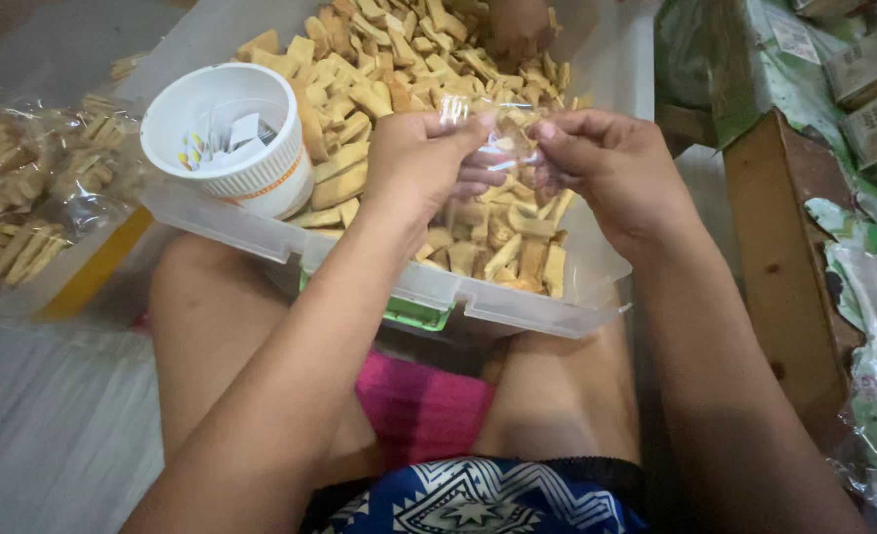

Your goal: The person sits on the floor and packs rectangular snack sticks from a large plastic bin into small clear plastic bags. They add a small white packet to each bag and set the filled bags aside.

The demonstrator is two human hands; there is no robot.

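Note:
My left hand (421, 163) and my right hand (612, 170) meet over a clear plastic tub (518, 305) and pinch the two sides of a small clear plastic bag (493, 133) between thumbs and fingers. The tub rests on my knees and is heaped with pale yellow rectangular biscuits (379, 69). A white paper cup (233, 138) with an orange band stands in the tub's near left corner, just left of my left hand; it holds several small white packets.
To the left lie clear bags filled with the same biscuits (23, 198). A wooden board (785, 267) and green-printed plastic wrappers (854, 227) stand on the right. Another person's hand (518, 25) reaches into the tub's far side.

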